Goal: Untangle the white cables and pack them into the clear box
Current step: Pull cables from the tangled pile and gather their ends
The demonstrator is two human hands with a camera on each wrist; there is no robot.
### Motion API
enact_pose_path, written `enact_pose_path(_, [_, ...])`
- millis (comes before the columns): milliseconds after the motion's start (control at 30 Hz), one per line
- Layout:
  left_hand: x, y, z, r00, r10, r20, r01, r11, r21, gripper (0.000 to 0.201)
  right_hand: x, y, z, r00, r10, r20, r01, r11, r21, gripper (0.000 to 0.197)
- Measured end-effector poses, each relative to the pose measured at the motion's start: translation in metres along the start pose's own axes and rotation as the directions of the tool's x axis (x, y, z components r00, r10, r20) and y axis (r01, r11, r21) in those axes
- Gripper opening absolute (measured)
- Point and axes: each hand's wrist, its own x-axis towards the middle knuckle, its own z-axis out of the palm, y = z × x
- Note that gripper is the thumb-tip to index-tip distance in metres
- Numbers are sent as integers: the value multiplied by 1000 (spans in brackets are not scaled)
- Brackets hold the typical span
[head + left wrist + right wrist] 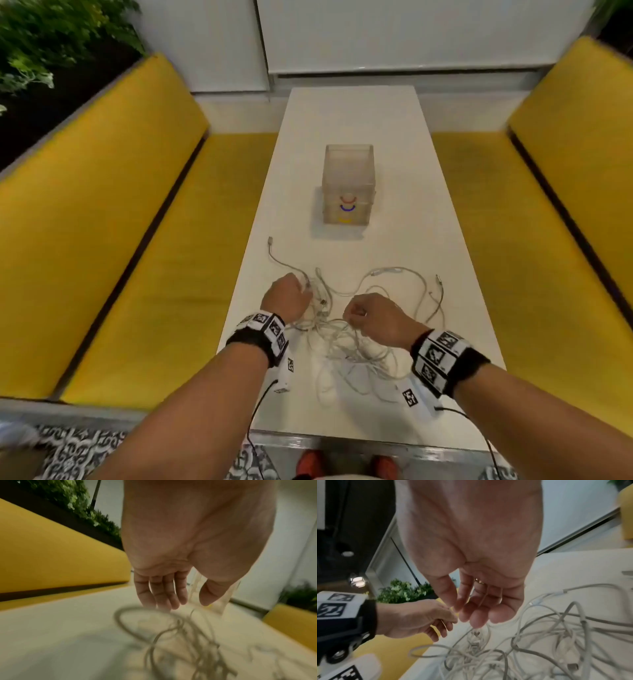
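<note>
- The white cables (356, 325) lie in one loose tangle on the near half of the white table (394, 144); several plug ends trail outward, one toward the far left, one to the right.
- The clear box (347, 185) stands upright and open-topped further along the table, well apart from the tangle. No cable is visible inside it.
- The left hand (286, 298) hangs over the left edge of the tangle. In the left wrist view its fingers (159, 592) point down, nearly straight and relaxed, just above a blurred loop; no strand is seen held.
- The right hand (371, 315) hovers over the middle of the tangle. In the right wrist view its fingers (479, 609) are loosely curled, thumb drawn near the fingertips; whether a strand is pinched cannot be told.
- Judgement: both hands are placed at opposite sides of the knot, likely to draw strands apart. Untangling appears barely begun; packing is not yet started.
- Risk: pulling a free end may tighten the crossings.
</note>
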Motion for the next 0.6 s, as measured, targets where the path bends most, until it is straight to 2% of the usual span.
enact_pose_path(100, [13,-10,14,994,-77,82,62,984,165,28,15,-1,-2,999,37,39,-36,998,-47,13])
enact_pose_path(200, [17,-12,20,989,-118,85,103,981,162,27,22,1,-7,995,91,35,-91,996,-15,14])
enact_pose_path(267, [19,-9,16,991,-92,99,78,987,141,25,25,2,-9,993,113,22,-114,993,21,14])
enact_pose_path(333, [20,-6,7,990,-33,141,31,999,21,25,28,6,-9,992,125,12,-126,990,58,15])
enact_pose_path(433, [8,11,-14,976,139,166,-102,972,-209,27,28,3,-6,997,76,-28,-72,989,129,15])
enact_pose_path(533, [-13,33,-32,966,247,79,-198,899,-390,25,29,-11,-6,995,71,-75,-53,975,217,30])
enact_pose_path(600, [-26,45,-34,951,309,31,-265,859,-438,26,28,-23,-8,996,70,-58,-47,942,333,42])
